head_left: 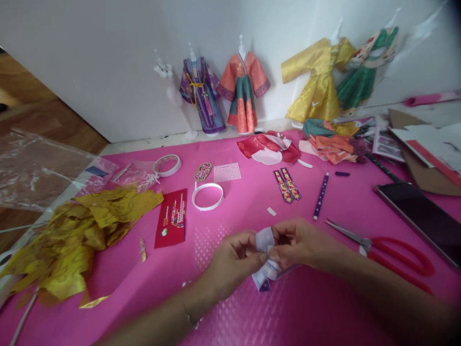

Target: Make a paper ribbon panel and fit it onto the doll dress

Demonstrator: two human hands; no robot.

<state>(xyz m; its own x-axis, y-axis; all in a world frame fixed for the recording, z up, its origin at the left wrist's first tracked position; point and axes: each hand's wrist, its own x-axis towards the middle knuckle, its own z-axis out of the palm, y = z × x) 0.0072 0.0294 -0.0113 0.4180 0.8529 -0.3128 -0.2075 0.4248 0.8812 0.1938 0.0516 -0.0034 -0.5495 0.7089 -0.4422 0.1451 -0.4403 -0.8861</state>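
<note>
A small pale lavender piece of fabric (265,240) is held between both hands, low in the middle of the head view. My left hand (232,262) pinches its left side, thumb and fingers pressed together. On the right side, my right hand (298,245) grips the same fabric, thumb against bent fingers. The fabric is folded, and a darker purple corner hangs below the fingertips. A small white strip (271,211) lies on the pink mat (237,206) just beyond the hands.
Red-handled scissors (367,242) and a phone (421,216) lie at the right. Yellow fabric (90,230) is heaped at the left. Beyond are tape rolls (208,197), a red card (172,218), a pen (321,196), patterned strips (286,185) and dressed miniature forms (243,91).
</note>
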